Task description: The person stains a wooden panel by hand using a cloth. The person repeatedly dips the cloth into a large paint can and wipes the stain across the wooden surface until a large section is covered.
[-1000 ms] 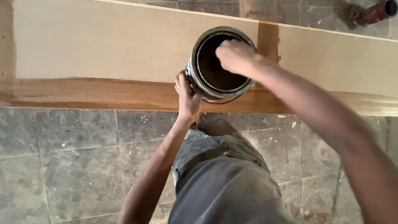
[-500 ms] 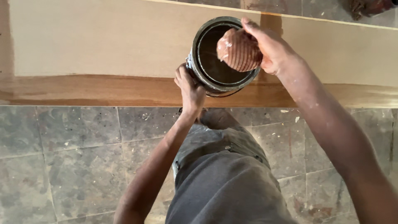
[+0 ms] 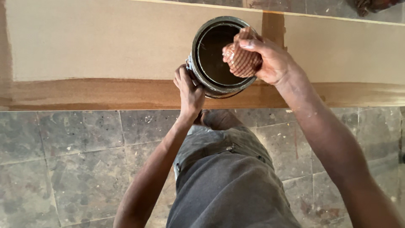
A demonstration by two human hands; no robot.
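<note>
A round metal can (image 3: 211,55) holding dark brown liquid stands on a pale wooden board (image 3: 105,46). My left hand (image 3: 190,90) grips the can's near left side. My right hand (image 3: 270,61) holds a wet, brown-soaked ribbed rag (image 3: 241,59), bunched into a ball, just over the can's right rim. A darker stained band (image 3: 105,93) runs along the board's near edge.
A short stained stripe (image 3: 272,25) crosses the board behind the can. Grey stone floor tiles (image 3: 63,160) lie below the board. My grey-trousered leg (image 3: 228,181) fills the lower centre. A dark object (image 3: 373,5) lies at the top right corner.
My right hand has lifted out of the can with the soaked rag and now holds it above the right rim. The left hand has stayed on the can.
</note>
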